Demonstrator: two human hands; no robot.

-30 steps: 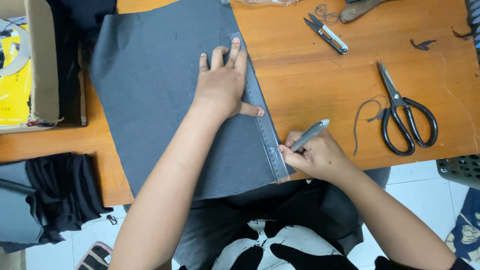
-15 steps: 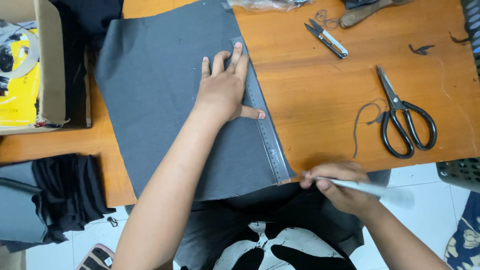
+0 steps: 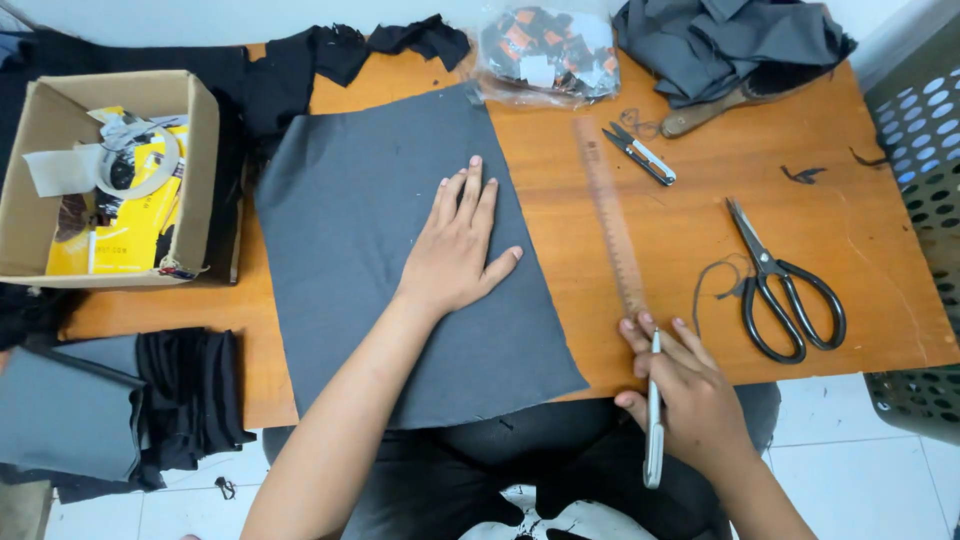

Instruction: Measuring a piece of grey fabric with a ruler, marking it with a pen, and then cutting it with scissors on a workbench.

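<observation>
Under the left hand [image 3: 455, 250], grey fabric panel [image 3: 400, 260] flat on the tabletop [image 3: 700, 200], fingers spread and pressing, right hand [image 3: 690, 395] gripping a pale marking pen [image 3: 654, 420], fingertips touching the clear ruler [image 3: 610, 215] just right of the fabric, scissors [image 3: 780, 285] further right.

Wooden table [image 3: 880, 300]: scissors [image 3: 783, 290] right side, thread snips [image 3: 640, 153] and brush [image 3: 712, 108] toward back, plastic bag [image 3: 545, 45] at back edge, cardboard box [image 3: 100, 180] on left end.

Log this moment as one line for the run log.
left hand flat on grey cloth | right hand holds pen, fingertips on ruler | scissors nearby
</observation>
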